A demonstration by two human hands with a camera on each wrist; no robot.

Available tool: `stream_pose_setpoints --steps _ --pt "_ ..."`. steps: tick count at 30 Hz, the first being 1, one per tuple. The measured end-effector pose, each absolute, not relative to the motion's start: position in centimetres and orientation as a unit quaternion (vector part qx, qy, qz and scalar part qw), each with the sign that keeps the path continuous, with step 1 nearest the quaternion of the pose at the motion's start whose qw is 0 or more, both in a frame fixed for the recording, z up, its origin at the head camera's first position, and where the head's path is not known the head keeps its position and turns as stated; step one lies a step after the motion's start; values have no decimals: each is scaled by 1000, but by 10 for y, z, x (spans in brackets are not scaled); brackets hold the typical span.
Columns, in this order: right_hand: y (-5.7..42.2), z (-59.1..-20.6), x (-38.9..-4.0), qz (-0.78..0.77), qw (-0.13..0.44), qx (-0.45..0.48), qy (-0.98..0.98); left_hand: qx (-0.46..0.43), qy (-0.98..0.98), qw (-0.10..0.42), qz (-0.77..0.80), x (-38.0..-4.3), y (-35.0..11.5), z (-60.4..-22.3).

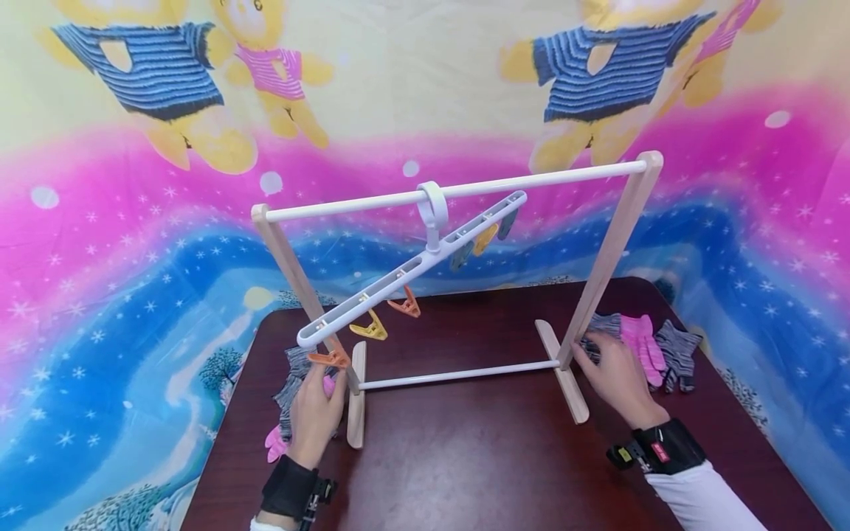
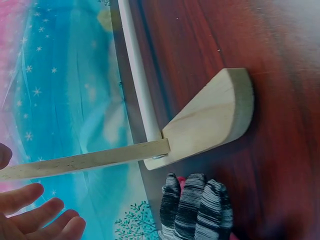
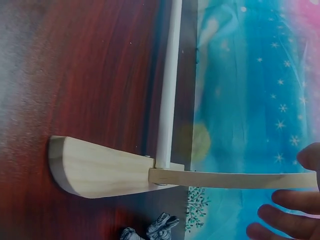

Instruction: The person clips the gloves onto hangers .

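A small clothes rack point(image 1: 458, 375) of pale wooden posts and white rods stands on the table. My left hand point(image 1: 315, 413) is at the lower part of its left post point(image 2: 100, 156), thumb on one side and fingers on the other. Around the right post point(image 3: 240, 180), just above its foot, my right hand point(image 1: 616, 372) has thumb and fingers on opposite sides. From the top rod hangs a white clip hanger point(image 1: 432, 254) by its ring hook, tilted down to the left. Orange, yellow and grey-blue clips dangle from it, one orange clip point(image 1: 330, 358) overlapping my left fingers.
Grey knitted gloves with pink ones lie beside both feet: a grey glove point(image 1: 677, 350) and pink glove point(image 1: 640, 343) at the right, a striped glove point(image 2: 195, 207) at the left. Behind the dark table point(image 1: 465, 457) hangs a printed cloth point(image 1: 398, 118).
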State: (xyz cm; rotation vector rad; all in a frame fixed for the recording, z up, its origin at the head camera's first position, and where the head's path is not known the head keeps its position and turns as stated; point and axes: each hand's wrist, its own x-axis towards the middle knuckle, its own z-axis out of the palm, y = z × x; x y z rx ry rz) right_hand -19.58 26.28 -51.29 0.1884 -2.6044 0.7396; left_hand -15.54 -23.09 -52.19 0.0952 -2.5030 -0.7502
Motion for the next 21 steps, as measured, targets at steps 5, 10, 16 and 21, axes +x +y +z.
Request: stream_pose_setpoints --steps 5,10,16,21 --pt "263 -514 -185 252 188 57 -947 44 -932 228 -280 -144 -230 -521" --pt "262 -516 -177 248 167 55 -953 43 -935 222 -273 -135 -227 -526" --pt "258 -519 -169 250 165 65 -952 51 -941 207 -264 -125 -224 -529" --pt "251 -523 -163 252 185 85 -946 59 -949 170 -258 -120 -222 -531"
